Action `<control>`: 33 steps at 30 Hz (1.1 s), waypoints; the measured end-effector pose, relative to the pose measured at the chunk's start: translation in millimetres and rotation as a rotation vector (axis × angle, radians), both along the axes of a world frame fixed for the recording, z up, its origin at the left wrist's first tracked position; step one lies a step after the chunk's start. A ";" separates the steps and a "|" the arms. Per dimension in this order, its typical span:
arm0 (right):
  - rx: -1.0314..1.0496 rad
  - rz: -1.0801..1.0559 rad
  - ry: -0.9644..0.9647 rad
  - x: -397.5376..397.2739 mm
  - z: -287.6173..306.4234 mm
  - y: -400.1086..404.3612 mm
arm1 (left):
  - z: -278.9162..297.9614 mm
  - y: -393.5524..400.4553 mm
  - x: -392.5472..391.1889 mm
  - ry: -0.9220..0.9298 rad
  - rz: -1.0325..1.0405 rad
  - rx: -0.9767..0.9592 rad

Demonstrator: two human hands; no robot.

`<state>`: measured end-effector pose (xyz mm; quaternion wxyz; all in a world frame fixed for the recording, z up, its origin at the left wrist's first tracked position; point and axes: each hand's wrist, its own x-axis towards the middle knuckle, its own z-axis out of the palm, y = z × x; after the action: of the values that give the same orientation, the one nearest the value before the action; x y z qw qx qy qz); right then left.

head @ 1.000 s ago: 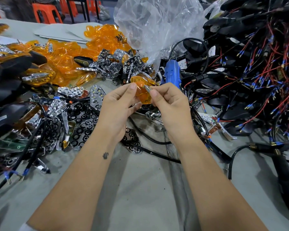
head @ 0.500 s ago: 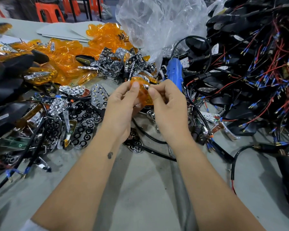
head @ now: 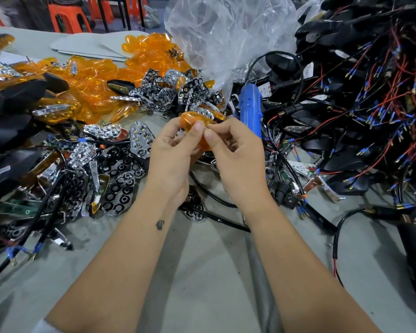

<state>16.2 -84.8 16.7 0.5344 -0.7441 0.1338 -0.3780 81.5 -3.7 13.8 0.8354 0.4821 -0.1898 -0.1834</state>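
An orange translucent lens (head: pixel 189 120) is held up over the table's middle, with a chrome reflector piece (head: pixel 208 114) showing at its top edge. My left hand (head: pixel 173 152) grips the lens from the left, thumb on its front. My right hand (head: pixel 235 150) pinches its right side between thumb and forefinger. Most of the lens is hidden behind my fingers.
Orange lenses (head: pixel 94 85) and chrome reflectors (head: pixel 139 140) are heaped at left and centre. A blue tool (head: pixel 250 109) lies behind my hands, under a clear plastic bag (head: pixel 226 32). Black housings with red and blue wires (head: pixel 370 104) fill the right. The grey table (head: pixel 214 272) lies near me.
Both hands have lifted slightly and drawn closer together around the orange lens, turning it so more of its rounded top shows above my fingers.
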 end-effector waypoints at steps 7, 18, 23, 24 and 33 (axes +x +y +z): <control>-0.184 -0.134 0.033 -5.8 2.9 -1.9 | 2.1 8.7 12.8 0.147 -0.049 -0.092; 0.254 0.077 -0.018 -4.0 7.4 -5.3 | 1.8 8.2 12.4 0.193 -0.248 -0.225; 0.319 0.134 -0.016 -4.1 3.2 -8.4 | 2.4 9.0 11.4 0.109 -0.227 -0.157; 0.322 0.141 -0.010 -4.0 2.4 -8.7 | 2.5 9.6 11.1 0.090 -0.221 -0.148; 0.351 0.206 0.031 -4.3 1.8 -10.4 | 2.1 9.9 10.0 0.044 -0.155 -0.051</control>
<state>11.8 -95.2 18.5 0.6894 -0.6552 0.1291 -0.2808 91.5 6.2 15.9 0.8347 0.4404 -0.2129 -0.2530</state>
